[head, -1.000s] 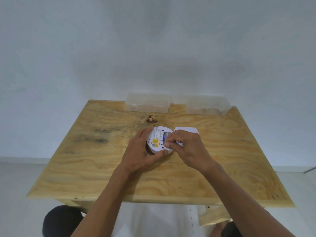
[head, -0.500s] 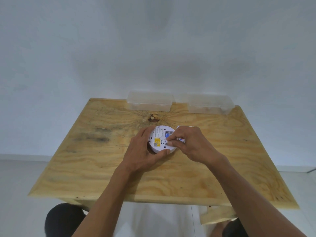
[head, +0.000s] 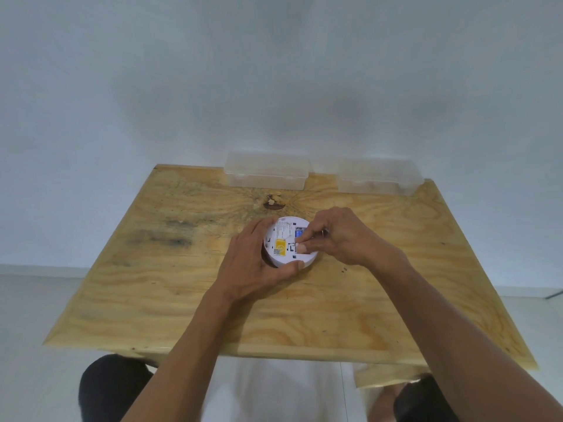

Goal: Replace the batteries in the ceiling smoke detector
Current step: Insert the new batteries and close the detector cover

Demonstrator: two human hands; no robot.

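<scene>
Smoke detector [head: 288, 243] lies back-up on the wooden table [head: 182, 300], near the middle. Left hand [head: 254, 263] is wrapped around its left and near rim, thumb on the front edge, holding it steady. Right hand [head: 341, 237] is curled over the battery bay, thumb and forefinger pinched on or at a blue battery [head: 299, 231]; whether the cell is actually clamped can't be told, fingers cover it. Something small glints in the right hand, unclear what. Yellow label [head: 279, 247] shows on the detector back. Two clear plastic boxes [head: 266, 170] sit at the far table edge, well apart from the work.

Risks, judged: fingertip slipping off the cell since little of it is exposed; detector skidding or tipping if the left hand loosens while the right pries; spring contact bent by a sideways pull; polarity mixed up on refit.
</scene>
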